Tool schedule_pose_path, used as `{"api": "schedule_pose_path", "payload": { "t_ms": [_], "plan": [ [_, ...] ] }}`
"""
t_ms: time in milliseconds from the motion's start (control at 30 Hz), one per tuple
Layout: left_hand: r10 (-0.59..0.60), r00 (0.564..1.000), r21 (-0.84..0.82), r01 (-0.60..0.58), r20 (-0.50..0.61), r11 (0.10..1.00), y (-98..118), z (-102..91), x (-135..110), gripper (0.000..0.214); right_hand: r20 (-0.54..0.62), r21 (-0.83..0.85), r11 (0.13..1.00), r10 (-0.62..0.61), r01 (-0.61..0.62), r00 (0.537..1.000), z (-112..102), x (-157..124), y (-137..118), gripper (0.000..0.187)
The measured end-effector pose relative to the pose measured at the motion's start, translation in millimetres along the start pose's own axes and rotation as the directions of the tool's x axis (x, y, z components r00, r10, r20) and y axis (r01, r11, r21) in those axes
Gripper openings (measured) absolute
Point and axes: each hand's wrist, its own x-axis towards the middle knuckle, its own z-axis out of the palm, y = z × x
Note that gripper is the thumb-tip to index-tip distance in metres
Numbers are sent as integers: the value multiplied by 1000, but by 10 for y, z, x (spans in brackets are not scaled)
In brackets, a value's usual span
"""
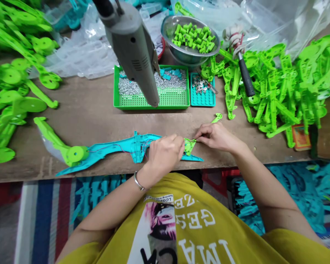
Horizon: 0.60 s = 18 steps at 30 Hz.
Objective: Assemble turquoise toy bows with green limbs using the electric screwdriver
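Note:
A long teal plastic shell lies along the table's front edge, with thin wires running along it and a green piece fitted at its left end. My left hand rests on the shell's right part, fingers closed over it. My right hand pinches a small green plastic part that sits on the shell's right end, between the two hands. A silver bracelet circles my left wrist.
A grey hanging power screwdriver dangles over a green tray of screws. Beside it are a teal tray, a steel bowl of green pieces and a black-handled tool. Green parts are heaped left and right.

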Motion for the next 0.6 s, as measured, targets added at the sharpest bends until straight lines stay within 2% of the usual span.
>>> {"api": "schedule_pose_path", "payload": {
  "t_ms": [100,200,400,600],
  "plan": [
    [-96,990,33,93,106,995,4,-14,61,25,1,1,1000,1,-1,1000,8,8,1,14],
    [-94,982,44,88,162,995,-14,-25,50,26,4,22,999,-25,25,1000,25,10,7,19],
    [-56,983,39,50,174,998,-36,-48,7,28,-38,93,985,-143,146,989,93,-34,34,35],
    [-95,978,59,86,184,995,28,-89,75,24,-46,12,985,-173,174,984,150,-80,69,47]
  ]
}}
